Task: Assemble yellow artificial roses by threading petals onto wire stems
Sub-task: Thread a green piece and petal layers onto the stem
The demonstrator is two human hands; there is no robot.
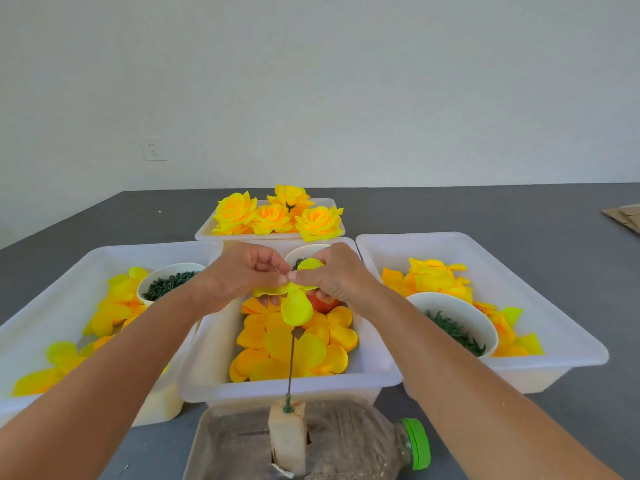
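Setting: Grey tabletop (pixel 450 209) against a pale wall is carrying four white tubs, and we are working over the middle tub (pixel 377 362), which is holding loose yellow petals (pixel 332 337).
Finished work: yellow roses (pixel 277 216) are lying piled in the far tub (pixel 204 233).
Stem: the wire stem (pixel 291 362) is standing upright in a small wooden block (pixel 287 434) on a jar with a green cap (pixel 417 443), just in front of the middle tub.
Step in hand: we are judging that we are separating or shaping a petal cluster (pixel 294 303) above the wire tip, ahead of threading it down.
Doing it well: we are advising lining the cluster's centre hole straight over the wire tip, keeping the pinch close to that hole so the soft cloth is not buckling, and sliding down evenly without bending the thin wire.
Left hand (pixel 242 275): fingers are curling, thumb and forefinger pinching the cluster's upper edge.
Right hand (pixel 332 275): likewise curling, pinching the same cluster, fingertips meeting those of the left hand.
Spare parts: bowls of dark green pieces (pixel 169 282) are sitting in the side tubs among more petals.
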